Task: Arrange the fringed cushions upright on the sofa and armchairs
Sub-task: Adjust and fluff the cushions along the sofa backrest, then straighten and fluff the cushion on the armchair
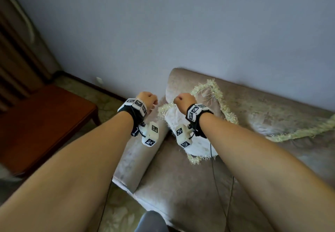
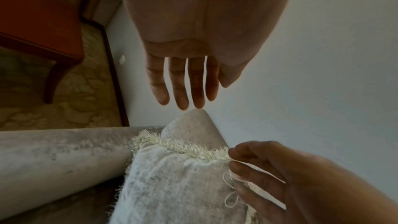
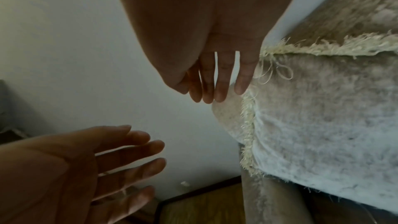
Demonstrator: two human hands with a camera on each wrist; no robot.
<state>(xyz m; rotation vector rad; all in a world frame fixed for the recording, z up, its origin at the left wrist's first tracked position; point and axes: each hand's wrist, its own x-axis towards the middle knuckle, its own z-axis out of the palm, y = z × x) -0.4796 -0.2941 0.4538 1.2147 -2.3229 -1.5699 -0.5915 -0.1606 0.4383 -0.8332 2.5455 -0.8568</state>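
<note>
At the sofa's left end, a cushion stands against the armrest. Both hands hover above it, left hand empty with straight fingers, right hand relaxed, fingers brushing the fringe. Beyond, another cushion lies flat.

No words, brand names, labels or numbers can be read in any of the three views. The only printed signs are black-and-white square coded markers near the centre of the head view: they sit on the white blocks and bands strapped to both wrists, several per wrist, and carry blocky patterns, not letters or digits. The two wrist views, filled with skin, fabric and wall, show no print of any kind.
</note>
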